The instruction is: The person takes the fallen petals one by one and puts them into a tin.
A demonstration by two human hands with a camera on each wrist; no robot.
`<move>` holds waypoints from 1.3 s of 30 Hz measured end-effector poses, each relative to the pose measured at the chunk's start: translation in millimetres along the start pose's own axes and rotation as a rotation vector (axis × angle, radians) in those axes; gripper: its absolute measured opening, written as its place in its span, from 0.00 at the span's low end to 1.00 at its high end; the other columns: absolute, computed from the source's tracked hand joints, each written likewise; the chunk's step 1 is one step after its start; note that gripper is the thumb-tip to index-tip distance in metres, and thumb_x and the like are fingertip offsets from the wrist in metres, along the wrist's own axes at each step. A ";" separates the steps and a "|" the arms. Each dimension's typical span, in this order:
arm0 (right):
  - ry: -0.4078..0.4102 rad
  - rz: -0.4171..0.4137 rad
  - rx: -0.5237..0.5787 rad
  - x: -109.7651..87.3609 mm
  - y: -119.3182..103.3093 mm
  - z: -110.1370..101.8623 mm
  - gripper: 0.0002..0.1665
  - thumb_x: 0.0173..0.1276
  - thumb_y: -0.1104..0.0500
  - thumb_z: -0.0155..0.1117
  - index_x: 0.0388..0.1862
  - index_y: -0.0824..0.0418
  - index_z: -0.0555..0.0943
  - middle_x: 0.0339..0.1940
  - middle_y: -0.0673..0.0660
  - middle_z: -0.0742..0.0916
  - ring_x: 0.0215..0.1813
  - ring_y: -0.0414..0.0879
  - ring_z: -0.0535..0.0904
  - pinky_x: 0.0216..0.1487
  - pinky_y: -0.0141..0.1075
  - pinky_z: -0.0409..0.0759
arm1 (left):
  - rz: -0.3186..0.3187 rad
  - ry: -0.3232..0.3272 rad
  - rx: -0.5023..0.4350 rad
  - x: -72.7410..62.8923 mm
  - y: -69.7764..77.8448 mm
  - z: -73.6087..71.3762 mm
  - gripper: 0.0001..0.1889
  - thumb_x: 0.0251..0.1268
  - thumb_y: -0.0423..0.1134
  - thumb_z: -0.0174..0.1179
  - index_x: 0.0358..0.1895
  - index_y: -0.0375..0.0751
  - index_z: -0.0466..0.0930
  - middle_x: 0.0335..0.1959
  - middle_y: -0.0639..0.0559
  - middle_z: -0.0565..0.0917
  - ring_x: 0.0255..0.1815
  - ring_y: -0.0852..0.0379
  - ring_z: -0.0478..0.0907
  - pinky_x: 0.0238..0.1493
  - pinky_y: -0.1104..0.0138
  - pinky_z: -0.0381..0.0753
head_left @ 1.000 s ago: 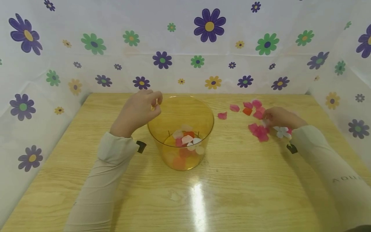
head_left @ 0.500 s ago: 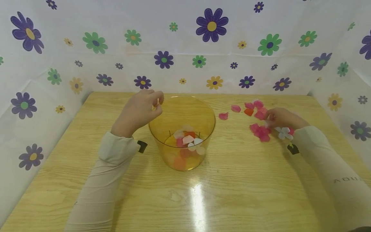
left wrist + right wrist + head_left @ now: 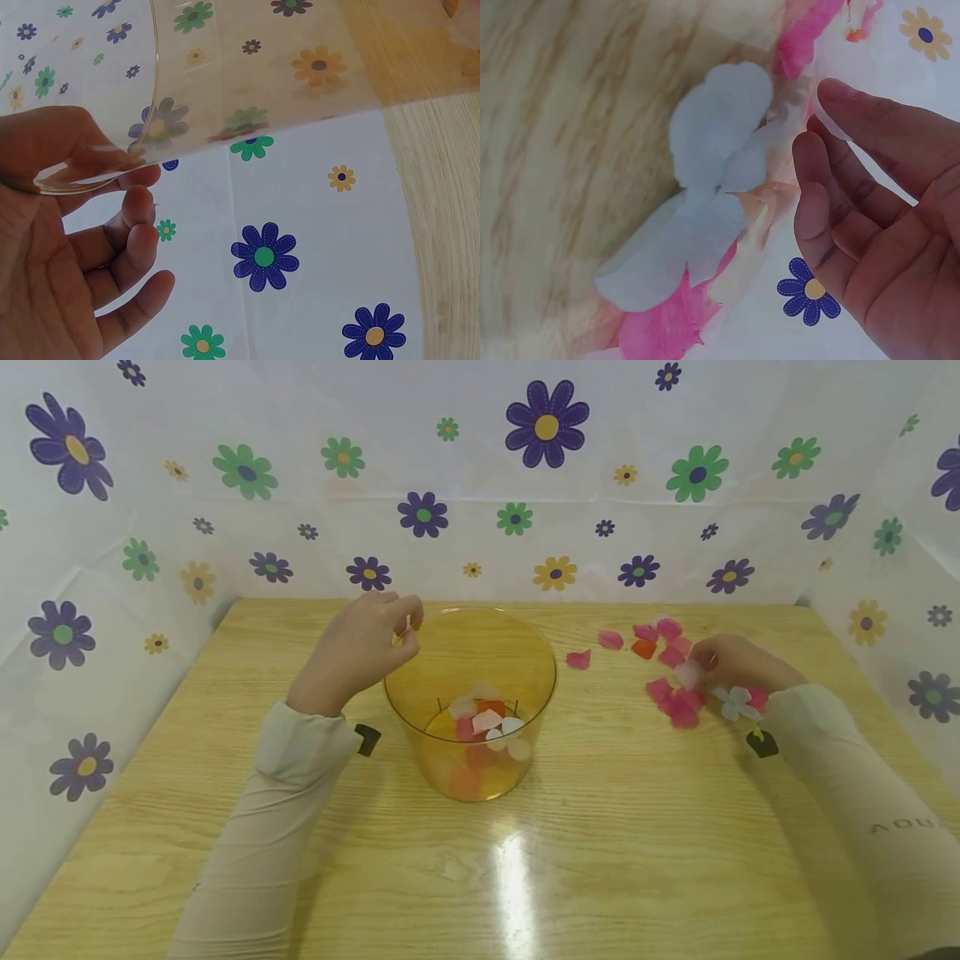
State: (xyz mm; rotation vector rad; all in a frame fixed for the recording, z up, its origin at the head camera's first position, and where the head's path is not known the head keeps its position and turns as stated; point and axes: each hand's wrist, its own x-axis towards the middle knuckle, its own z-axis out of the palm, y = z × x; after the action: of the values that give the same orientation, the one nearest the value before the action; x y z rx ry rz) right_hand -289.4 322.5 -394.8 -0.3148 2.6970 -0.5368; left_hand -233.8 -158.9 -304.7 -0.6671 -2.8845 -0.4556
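Note:
A transparent amber bucket point(image 3: 468, 652) stands upright on the table, with several white, pink and red petals point(image 3: 486, 721) at its bottom. My left hand point(image 3: 356, 652) pinches its left rim between thumb and fingers; the left wrist view shows the clear rim point(image 3: 156, 67) running into that grip. At the far right my right hand point(image 3: 742, 664) pinches a pale white petal point(image 3: 686, 674) between thumb and index finger. In the right wrist view, the thin edge of this petal point(image 3: 829, 123) shows between the fingertips. Under that hand lies a white four-lobed flower petal piece point(image 3: 735, 702).
Loose pink petals point(image 3: 677, 703) lie just left of my right hand. Beyond them are more pink petals and a red petal point(image 3: 643, 648). A single pink petal point(image 3: 578, 659) sits nearer the bucket. Flower-printed white cloth point(image 3: 480, 468) walls the wooden table point(image 3: 600, 860).
The right hand has lifted and shifted slightly right, and the white petal in its fingers now shows more fully. The left hand and the bucket keep their places.

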 end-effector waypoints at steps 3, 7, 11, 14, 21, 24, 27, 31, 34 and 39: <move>0.006 -0.019 -0.021 0.1 -1.1 -1.9 0.16 0.59 0.62 0.65 0.45 0.67 0.81 0.40 0.62 0.84 0.42 0.53 0.75 0.50 0.51 0.76 | -0.003 -0.001 0.002 -0.3 -0.2 -0.1 0.07 0.57 0.35 0.48 0.37 0.42 0.73 0.31 0.47 0.79 0.36 0.49 0.72 0.39 0.58 0.73; 0.014 -0.058 -0.061 -0.9 -2.8 -5.0 0.09 0.61 0.62 0.63 0.39 0.66 0.82 0.35 0.59 0.85 0.37 0.50 0.75 0.44 0.46 0.77 | -0.005 -0.004 0.002 -0.3 0.1 -0.3 0.07 0.58 0.36 0.48 0.37 0.42 0.74 0.32 0.47 0.79 0.37 0.48 0.72 0.40 0.58 0.73; 0.038 -0.062 -0.065 -6.5 -9.1 -10.1 0.08 0.63 0.64 0.60 0.39 0.66 0.82 0.35 0.60 0.85 0.37 0.50 0.76 0.46 0.49 0.77 | -0.007 -0.008 -0.002 0.1 0.8 -0.2 0.07 0.58 0.36 0.48 0.38 0.42 0.74 0.32 0.47 0.79 0.37 0.48 0.72 0.41 0.58 0.73; 0.080 -0.080 -0.050 -12.8 -19.7 -16.2 0.07 0.63 0.65 0.60 0.39 0.66 0.82 0.33 0.60 0.85 0.36 0.50 0.76 0.46 0.49 0.78 | -0.005 -0.007 -0.004 0.2 1.3 -0.3 0.07 0.58 0.36 0.48 0.38 0.42 0.74 0.32 0.46 0.79 0.37 0.48 0.72 0.41 0.58 0.74; 0.206 -0.183 -0.057 -30.9 -76.1 -36.9 0.07 0.63 0.64 0.61 0.39 0.64 0.81 0.38 0.60 0.86 0.42 0.52 0.79 0.50 0.51 0.78 | 0.001 -0.002 -0.010 0.5 1.5 -1.3 0.07 0.57 0.35 0.49 0.38 0.42 0.74 0.32 0.47 0.79 0.36 0.48 0.72 0.40 0.58 0.73; 0.257 -0.251 -0.039 -38.5 -110.6 -42.2 0.07 0.62 0.64 0.62 0.40 0.63 0.81 0.37 0.58 0.85 0.41 0.50 0.79 0.47 0.43 0.78 | 0.001 -0.003 -0.008 0.4 1.2 -1.3 0.07 0.57 0.35 0.49 0.38 0.42 0.74 0.32 0.47 0.79 0.36 0.48 0.72 0.40 0.58 0.73; 0.307 -0.379 -0.029 -41.9 -144.2 -42.1 0.07 0.61 0.66 0.64 0.38 0.62 0.82 0.35 0.55 0.86 0.39 0.46 0.79 0.43 0.34 0.77 | 0.000 -0.006 -0.005 0.1 1.4 -1.3 0.08 0.58 0.35 0.48 0.39 0.42 0.74 0.33 0.46 0.79 0.37 0.48 0.72 0.40 0.58 0.73; 0.368 -0.609 -0.037 -41.4 -182.2 -35.3 0.05 0.59 0.67 0.65 0.35 0.62 0.81 0.32 0.53 0.86 0.36 0.42 0.79 0.38 0.28 0.77 | -0.001 -0.007 -0.001 0.0 1.6 -2.4 0.08 0.58 0.36 0.49 0.39 0.42 0.74 0.33 0.46 0.79 0.37 0.48 0.72 0.40 0.58 0.73; 0.352 -0.708 -0.029 -41.7 -205.3 -29.9 0.04 0.59 0.66 0.65 0.34 0.61 0.81 0.32 0.52 0.85 0.35 0.40 0.78 0.37 0.30 0.78 | -0.001 -0.004 0.000 0.3 1.8 -2.3 0.07 0.58 0.36 0.49 0.38 0.43 0.73 0.32 0.47 0.79 0.37 0.48 0.72 0.39 0.58 0.73; 0.261 -0.736 -0.022 -41.0 -228.6 -22.5 0.05 0.60 0.66 0.65 0.36 0.60 0.81 0.34 0.52 0.85 0.36 0.41 0.77 0.38 0.35 0.79 | -0.003 -0.002 0.004 -0.1 1.4 -1.8 0.07 0.58 0.36 0.49 0.39 0.43 0.74 0.32 0.47 0.79 0.36 0.48 0.72 0.39 0.59 0.73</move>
State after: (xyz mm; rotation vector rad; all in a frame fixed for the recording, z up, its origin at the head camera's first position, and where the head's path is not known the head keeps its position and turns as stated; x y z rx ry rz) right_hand -228.5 135.1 -269.8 -1.3500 2.7705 -0.7848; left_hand -233.0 -158.3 -302.6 -0.6635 -2.8882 -0.4500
